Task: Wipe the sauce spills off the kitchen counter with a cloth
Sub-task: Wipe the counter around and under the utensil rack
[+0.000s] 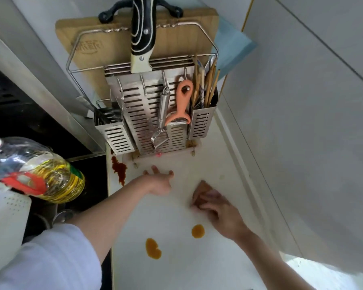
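Note:
The white counter (176, 268) carries three sauce spills: a dark red-brown streak (118, 169) at its far left edge, an orange blot (198, 231) near my right wrist, and a larger orange blot (153, 248) closer to me. My right hand (220, 210) presses a brownish cloth (203, 189) flat onto the counter, its fingers spread over it; most of the cloth is hidden under them. My left hand (159, 181) rests flat on the counter with fingers stretched out, just right of the dark streak.
A steel utensil rack (153, 116) with a knife, peelers and chopsticks stands at the counter's far end, a wooden board (117, 36) behind it. An oil bottle (36, 168) stands at the left beside the black stove (29, 122). A wall runs along the right.

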The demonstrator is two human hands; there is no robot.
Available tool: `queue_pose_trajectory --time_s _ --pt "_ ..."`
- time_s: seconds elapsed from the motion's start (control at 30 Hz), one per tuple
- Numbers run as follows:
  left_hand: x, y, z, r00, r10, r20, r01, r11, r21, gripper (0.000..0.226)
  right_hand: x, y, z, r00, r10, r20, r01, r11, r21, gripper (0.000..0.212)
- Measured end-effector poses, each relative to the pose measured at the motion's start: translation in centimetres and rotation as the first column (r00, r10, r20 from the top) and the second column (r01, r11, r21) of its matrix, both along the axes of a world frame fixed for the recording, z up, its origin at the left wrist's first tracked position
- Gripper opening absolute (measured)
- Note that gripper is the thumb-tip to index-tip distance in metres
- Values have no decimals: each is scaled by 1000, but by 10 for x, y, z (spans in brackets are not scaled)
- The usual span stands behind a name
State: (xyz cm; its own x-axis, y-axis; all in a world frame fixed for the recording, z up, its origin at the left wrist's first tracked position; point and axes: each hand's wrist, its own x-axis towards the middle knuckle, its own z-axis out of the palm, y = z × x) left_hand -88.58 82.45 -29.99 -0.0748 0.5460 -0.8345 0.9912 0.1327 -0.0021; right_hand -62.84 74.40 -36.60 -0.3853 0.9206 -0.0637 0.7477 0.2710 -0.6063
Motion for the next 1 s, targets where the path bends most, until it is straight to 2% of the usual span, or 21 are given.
queue_pose_trajectory --time_s 0.03,0.1,0.2,0.3,0.33,0.4,0.47,0.5,0.53,0.6,0.67,0.73,0.77,0.83,0.93,1.0 --pt "0 0 3 1000 -14 9 14 1000 27 62 11 -15 1 1000 5 -22 -5 1000 -2 38" --pt "1 -2 4 1000 -12 25 11 999 33 64 32 -13 -2 994 -104 -45 105 994 16 35" --pt "1 -2 -3 996 43 78 -40 998 -43 67 30 34 -8 951 -306 53 300 948 103 39" --pt "-1 -1 -7 988 117 97 -112 992 -54 68 -6 74 -12 944 -330 -22 330 944 2 47" --pt "-1 -1 -7 987 130 91 -126 991 -48 67 -20 71 -11 962 -269 -39 267 963 -34 39" --pt "-3 -2 -7 993 101 65 -101 995 -15 63 -38 33 -2 999 -21 -45 21 1000 2 23" --pt "-7 0 -7 994 88 65 -91 995 43 63 -32 -11 14 976 192 -104 -189 981 35 13" --pt "-7 -1 -6 993 91 70 -95 994 50 63 -25 -18 19 966 210 -150 -210 978 13 12" --pt "-7 -2 -6 992 103 77 -107 993 44 62 -16 -11 17 966 169 -196 -173 985 -1 14" --pt "-5 -4 -10 992 108 69 -108 994 -2 59 0 27 4 981 -36 -191 33 999 -17 18" --pt "-4 -4 -10 989 111 96 -108 993 -42 63 -9 66 -5 957 -273 -98 269 962 -52 32" --pt "-6 -3 -9 986 99 132 -97 995 -26 66 -44 84 -8 942 -323 90 326 945 -20 46" --pt "-8 -3 -7 985 93 146 -95 995 3 66 -65 86 -6 949 -290 121 295 955 -29 53" --pt "-13 -2 -10 977 104 186 -119 991 66 61 -100 76 -1 988 -134 80 138 990 -36 59" --pt "-23 -2 -13 955 140 262 -168 982 88 54 -110 27 1 977 197 -77 -199 980 -19 36" --pt "-25 -5 -8 950 163 267 -186 980 63 63 -76 15 -7 965 216 -151 -234 966 -110 27"
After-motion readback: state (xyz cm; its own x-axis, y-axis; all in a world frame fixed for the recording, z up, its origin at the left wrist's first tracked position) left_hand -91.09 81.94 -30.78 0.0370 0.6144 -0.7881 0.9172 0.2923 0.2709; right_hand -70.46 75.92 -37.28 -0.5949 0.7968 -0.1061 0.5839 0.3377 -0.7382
